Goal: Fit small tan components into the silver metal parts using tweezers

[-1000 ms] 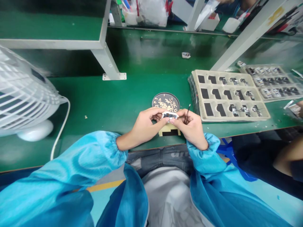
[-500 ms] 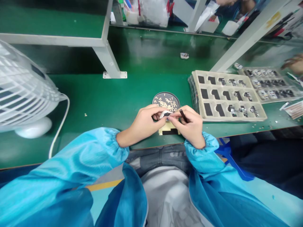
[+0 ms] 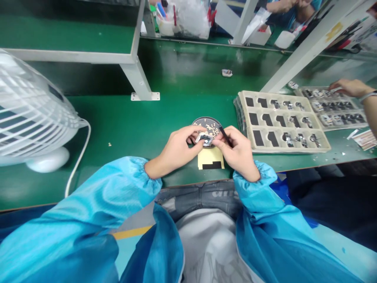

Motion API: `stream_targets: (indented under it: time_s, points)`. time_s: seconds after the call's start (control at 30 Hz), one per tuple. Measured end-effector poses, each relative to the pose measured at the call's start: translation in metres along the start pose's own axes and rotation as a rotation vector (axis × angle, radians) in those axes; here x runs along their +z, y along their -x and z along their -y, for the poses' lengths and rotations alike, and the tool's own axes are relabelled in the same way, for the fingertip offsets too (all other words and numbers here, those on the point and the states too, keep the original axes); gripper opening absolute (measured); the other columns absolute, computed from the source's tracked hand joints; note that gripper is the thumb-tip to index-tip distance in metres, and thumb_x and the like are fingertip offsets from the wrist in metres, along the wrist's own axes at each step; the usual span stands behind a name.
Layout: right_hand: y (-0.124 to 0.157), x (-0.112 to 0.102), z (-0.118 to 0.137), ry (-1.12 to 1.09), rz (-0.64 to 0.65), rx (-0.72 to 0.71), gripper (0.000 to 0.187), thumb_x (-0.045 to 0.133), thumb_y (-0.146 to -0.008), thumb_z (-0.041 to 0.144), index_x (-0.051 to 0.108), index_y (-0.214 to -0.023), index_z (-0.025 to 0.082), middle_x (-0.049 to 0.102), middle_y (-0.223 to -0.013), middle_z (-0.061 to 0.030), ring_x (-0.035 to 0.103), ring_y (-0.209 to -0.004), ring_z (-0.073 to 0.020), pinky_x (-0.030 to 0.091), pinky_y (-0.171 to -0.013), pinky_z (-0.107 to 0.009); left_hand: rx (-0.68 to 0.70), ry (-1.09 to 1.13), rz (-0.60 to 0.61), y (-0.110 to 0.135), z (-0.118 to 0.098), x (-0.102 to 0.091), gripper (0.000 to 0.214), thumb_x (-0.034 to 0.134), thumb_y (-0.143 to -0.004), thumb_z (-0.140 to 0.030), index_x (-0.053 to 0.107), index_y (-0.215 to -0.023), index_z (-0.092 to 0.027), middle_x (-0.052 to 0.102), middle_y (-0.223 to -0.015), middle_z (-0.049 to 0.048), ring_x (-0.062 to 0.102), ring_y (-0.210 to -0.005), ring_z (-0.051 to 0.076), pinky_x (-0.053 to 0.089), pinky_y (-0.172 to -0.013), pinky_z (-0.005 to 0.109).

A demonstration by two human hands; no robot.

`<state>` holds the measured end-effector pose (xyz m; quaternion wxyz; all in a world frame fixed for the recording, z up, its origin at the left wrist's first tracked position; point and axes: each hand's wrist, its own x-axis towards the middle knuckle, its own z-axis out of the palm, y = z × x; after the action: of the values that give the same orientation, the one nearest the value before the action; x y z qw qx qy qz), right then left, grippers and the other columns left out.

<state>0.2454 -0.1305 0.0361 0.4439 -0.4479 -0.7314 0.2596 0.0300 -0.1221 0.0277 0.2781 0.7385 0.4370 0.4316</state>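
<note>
My left hand [image 3: 176, 148] is closed, pinching a small white-shelled part [image 3: 205, 138] with dark and silvery pieces inside. My right hand [image 3: 239, 152] is closed around a slim black tool [image 3: 224, 134], perhaps tweezers. Its thumb and fingertips meet the part's right edge. Under and behind the part stands a round dark dish [image 3: 207, 118] scattered with tiny beige pieces; my fingers and the part cover its near side. Just in front of the dish lies a yellow pad [image 3: 208, 156] with a black strip [image 3: 212, 165] on it.
At right stands a cream compartment tray [image 3: 290, 148] of black pads and metal parts. Beyond it, a co-worker's hand [image 3: 349, 87] reaches over another tray [image 3: 338, 122]. A white fan [image 3: 35, 114] stands left, near a shelf leg [image 3: 138, 80]. A small part [image 3: 226, 73] lies farther back.
The part in my left hand has turned so that its inside shows more. My right hand has shifted slightly, uncovering more of the yellow pad. The co-worker's hand has come over the far tray.
</note>
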Motion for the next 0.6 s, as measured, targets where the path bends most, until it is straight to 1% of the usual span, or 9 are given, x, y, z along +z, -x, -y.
stream_targets:
  time_s: [0.1,0.17,0.2,0.27,0.3,0.4,0.47,0.53,0.6]
  points:
    - [-0.012,-0.006,-0.006,0.235,0.027,0.019,0.007,0.068,-0.099,0.025,0.072,-0.099,0.02,0.066,-0.095,-0.0054,0.065,-0.088,-0.0217,0.052,-0.081,-0.037,-0.082,-0.022,-0.119,-0.013,0.014,-0.013,0.029,0.073,-0.085,-0.015,0.072,-0.113,-0.02,0.077,-0.098,0.0028,0.068,-0.082,0.014,0.052,-0.069,0.024]
    - [-0.015,-0.008,-0.01,0.35,0.077,0.038,0.014,0.063,-0.101,0.023,0.074,-0.109,0.019,0.068,-0.099,-0.0078,0.066,-0.094,-0.0246,0.053,-0.086,-0.041,-0.121,-0.045,-0.191,-0.023,0.028,-0.022,0.028,0.074,-0.084,-0.016,0.072,-0.112,-0.019,0.077,-0.097,0.003,0.069,-0.081,0.015,0.052,-0.068,0.025]
    - [-0.015,-0.008,-0.012,0.358,0.08,0.043,0.017,0.061,-0.102,0.023,0.074,-0.113,0.019,0.068,-0.101,-0.0084,0.067,-0.095,-0.0251,0.053,-0.087,-0.042,-0.14,-0.052,-0.215,-0.028,0.035,-0.026,0.027,0.074,-0.084,-0.016,0.072,-0.111,-0.018,0.077,-0.096,0.003,0.069,-0.081,0.015,0.052,-0.069,0.025]
    - [-0.011,-0.007,-0.013,0.296,0.033,0.024,0.02,0.06,-0.103,0.024,0.074,-0.117,0.02,0.069,-0.102,-0.0081,0.068,-0.096,-0.0241,0.054,-0.086,-0.041,-0.177,-0.056,-0.242,-0.036,0.05,-0.031,0.027,0.074,-0.084,-0.017,0.072,-0.111,-0.018,0.077,-0.093,0.003,0.07,-0.081,0.016,0.054,-0.073,0.027]
    - [-0.008,-0.007,-0.012,0.255,-0.009,0.007,0.019,0.061,-0.103,0.025,0.075,-0.114,0.021,0.07,-0.101,-0.0074,0.068,-0.095,-0.0231,0.055,-0.084,-0.039,-0.193,-0.058,-0.247,-0.041,0.057,-0.033,0.026,0.073,-0.085,-0.018,0.073,-0.111,-0.017,0.077,-0.092,0.0032,0.07,-0.082,0.016,0.055,-0.076,0.028]
    - [0.001,-0.004,-0.009,0.161,-0.128,-0.022,0.008,0.07,-0.098,0.027,0.075,-0.1,0.021,0.069,-0.093,-0.0047,0.066,-0.084,-0.0193,0.053,-0.07,-0.034,-0.221,-0.078,-0.249,-0.06,0.078,-0.037,0.028,0.073,-0.086,-0.021,0.074,-0.113,-0.017,0.078,-0.092,0.0045,0.072,-0.084,0.018,0.058,-0.084,0.033]
    - [0.006,-0.004,-0.007,0.1,-0.186,-0.05,0.006,0.073,-0.096,0.026,0.074,-0.094,0.021,0.068,-0.091,-0.0041,0.064,-0.079,-0.0178,0.05,-0.065,-0.032,-0.254,-0.082,-0.259,-0.08,0.093,-0.039,0.03,0.071,-0.088,-0.023,0.074,-0.118,-0.017,0.078,-0.095,0.0065,0.073,-0.088,0.021,0.059,-0.089,0.036]
    - [0.012,-0.004,-0.006,0.016,-0.235,-0.107,0.005,0.073,-0.096,0.024,0.073,-0.092,0.02,0.068,-0.088,-0.0042,0.063,-0.078,-0.0173,0.05,-0.066,-0.032,-0.306,-0.094,-0.292,-0.104,0.107,-0.04,0.035,0.069,-0.091,-0.026,0.072,-0.124,-0.016,0.078,-0.104,0.01,0.074,-0.097,0.024,0.059,-0.096,0.041]
    - [0.019,-0.007,-0.006,-0.071,-0.268,-0.162,0.007,0.07,-0.097,0.021,0.074,-0.091,0.02,0.068,-0.086,-0.0045,0.064,-0.078,-0.0175,0.051,-0.068,-0.033,-0.29,-0.194,-0.351,-0.128,0.116,-0.037,0.044,0.071,-0.09,-0.03,0.068,-0.132,-0.017,0.074,-0.122,0.0137,0.07,-0.115,0.029,0.054,-0.108,0.047]
